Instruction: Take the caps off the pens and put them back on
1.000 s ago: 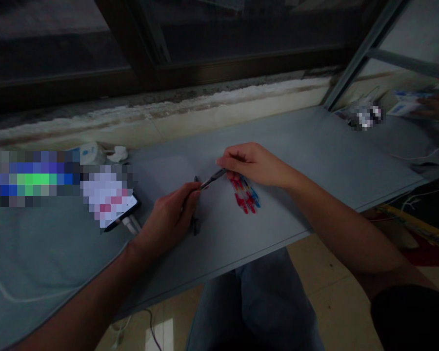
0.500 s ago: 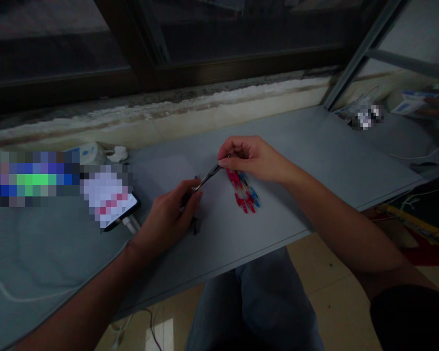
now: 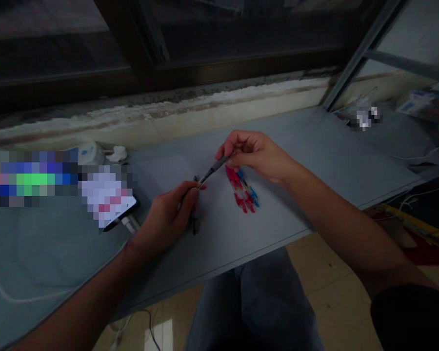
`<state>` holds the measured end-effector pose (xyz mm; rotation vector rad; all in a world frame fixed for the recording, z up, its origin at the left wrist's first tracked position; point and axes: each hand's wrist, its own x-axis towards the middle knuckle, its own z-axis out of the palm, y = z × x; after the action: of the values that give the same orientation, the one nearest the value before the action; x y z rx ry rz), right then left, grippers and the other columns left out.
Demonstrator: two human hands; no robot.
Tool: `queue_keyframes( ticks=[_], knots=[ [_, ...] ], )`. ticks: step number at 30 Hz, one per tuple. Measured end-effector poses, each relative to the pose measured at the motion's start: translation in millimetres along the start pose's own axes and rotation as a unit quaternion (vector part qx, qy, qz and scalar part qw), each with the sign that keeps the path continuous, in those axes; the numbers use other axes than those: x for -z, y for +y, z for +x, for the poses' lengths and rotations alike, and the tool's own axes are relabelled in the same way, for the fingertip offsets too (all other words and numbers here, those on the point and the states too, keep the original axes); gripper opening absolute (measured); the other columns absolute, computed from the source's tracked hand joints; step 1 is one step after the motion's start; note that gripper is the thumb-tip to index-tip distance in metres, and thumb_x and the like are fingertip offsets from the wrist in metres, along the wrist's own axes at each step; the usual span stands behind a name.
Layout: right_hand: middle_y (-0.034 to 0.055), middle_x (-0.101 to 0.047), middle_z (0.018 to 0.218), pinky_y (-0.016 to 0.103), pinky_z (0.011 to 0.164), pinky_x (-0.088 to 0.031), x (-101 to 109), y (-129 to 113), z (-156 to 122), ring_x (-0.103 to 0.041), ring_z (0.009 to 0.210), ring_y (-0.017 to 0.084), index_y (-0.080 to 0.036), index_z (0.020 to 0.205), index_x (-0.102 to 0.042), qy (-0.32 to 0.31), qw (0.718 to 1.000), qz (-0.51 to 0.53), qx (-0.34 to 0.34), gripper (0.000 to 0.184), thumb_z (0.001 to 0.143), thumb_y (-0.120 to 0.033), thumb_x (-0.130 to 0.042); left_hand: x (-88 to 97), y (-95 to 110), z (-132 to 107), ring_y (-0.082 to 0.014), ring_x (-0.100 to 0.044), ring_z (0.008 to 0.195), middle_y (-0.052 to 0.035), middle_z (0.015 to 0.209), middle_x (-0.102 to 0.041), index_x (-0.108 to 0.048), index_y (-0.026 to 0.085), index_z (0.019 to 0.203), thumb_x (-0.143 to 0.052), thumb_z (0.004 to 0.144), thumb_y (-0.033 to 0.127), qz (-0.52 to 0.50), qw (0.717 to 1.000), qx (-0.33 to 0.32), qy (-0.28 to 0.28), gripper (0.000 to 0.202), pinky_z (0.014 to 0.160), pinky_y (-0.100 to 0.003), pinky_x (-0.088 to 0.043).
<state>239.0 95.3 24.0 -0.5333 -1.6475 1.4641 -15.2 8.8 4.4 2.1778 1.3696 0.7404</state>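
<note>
My right hand [image 3: 254, 153] pinches the upper end of a thin dark pen [image 3: 212, 171] above the grey table [image 3: 314, 146]. My left hand [image 3: 171, 214] is closed around the pen's lower tip, over a dark pen [image 3: 194, 225] lying on the table. Just under and right of my right hand lie several red and blue pens [image 3: 243, 189] in a loose bunch.
A phone [image 3: 115, 204] with a white cable plugged in lies left of my left hand. A white roll [image 3: 89, 152] and crumpled white bits sit by the wall. Another person's hand and boxes [image 3: 419, 101] are far right. The table's front edge runs above my knees.
My right hand has lifted a little and moved away from the table, tilting the pen more steeply. My left hand has stayed almost in place.
</note>
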Motion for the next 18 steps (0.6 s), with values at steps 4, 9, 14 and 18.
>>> queue_keyframes(
  ticks=[4,9,14,18],
  knots=[
    [0.0023,-0.076,0.099,0.02,0.062,-0.048,2,1,0,-0.056,0.064,0.006,-0.016,0.09,-0.063,-0.008,1.0,-0.017,-0.01,0.02,0.075,-0.012,-0.076,-0.3,-3,2,-0.0137,-0.062,0.06,0.0009,0.074,-0.067,-0.069,0.017,0.11,-0.045,0.107,0.042,0.019,0.999,-0.027,0.013,0.034,0.06,-0.025,-0.048],
    [0.0008,-0.073,0.089,0.021,0.061,-0.048,1,4,0,-0.058,0.065,0.007,-0.016,0.094,-0.067,0.0,0.998,-0.058,-0.022,0.02,0.078,-0.016,-0.079,-0.9,-5,5,-0.0147,-0.065,0.066,-0.0026,0.082,-0.072,-0.071,0.015,0.112,-0.048,0.106,0.037,0.023,0.998,-0.045,0.024,0.032,0.063,-0.025,-0.049],
    [-0.0019,-0.067,0.073,0.023,0.059,-0.047,2,3,-4,-0.057,0.061,0.009,-0.017,0.095,-0.071,0.01,0.994,-0.1,-0.046,0.019,0.081,-0.022,-0.083,1.2,-3,6,-0.0139,-0.063,0.069,-0.0053,0.087,-0.073,-0.073,0.013,0.112,-0.05,0.105,0.033,0.002,0.996,-0.086,0.006,0.031,0.068,-0.025,-0.049],
    [0.0017,-0.072,0.078,0.026,0.059,-0.05,3,1,-13,-0.061,0.062,0.011,-0.02,0.092,-0.077,0.037,0.991,-0.121,-0.037,0.016,0.079,-0.021,-0.086,4.2,-6,5,-0.0127,-0.061,0.07,-0.0048,0.087,-0.071,-0.074,0.014,0.112,-0.053,0.105,0.033,-0.007,0.995,-0.098,-0.008,0.03,0.068,-0.025,-0.047]
  ],
)
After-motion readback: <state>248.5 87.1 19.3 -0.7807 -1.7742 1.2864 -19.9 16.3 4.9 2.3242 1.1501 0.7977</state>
